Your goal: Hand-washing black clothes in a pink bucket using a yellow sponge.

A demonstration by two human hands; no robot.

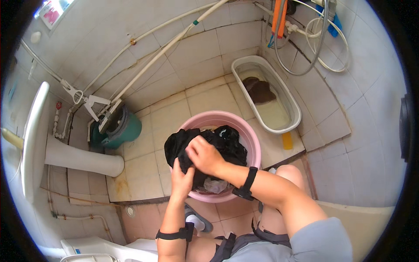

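A round pink basin (pixel 255 146) stands on the tiled floor in front of me, heaped with wet-looking black clothing. My left hand (pixel 181 178) grips a black garment (pixel 175 142) at the basin's near left, with the thumb pointing up along the cloth. My right hand (pixel 203 155) is closed on the same garment just above and to the right, its fingers curled and slightly blurred. Part of the garment bulges over the basin's left rim. More black cloth (pixel 233 146) lies to the right, and a whitish crumpled piece (pixel 214 185) shows near the front rim.
A long white tub (pixel 293 122) with cloudy water and a dark brown item (pixel 262 91) stands at the far right. At the left are a green bucket (pixel 130 130) with a mop (pixel 111 115) and a pedestal washbasin (pixel 85 155). A grey shower hose (pixel 301 72) hangs at upper right.
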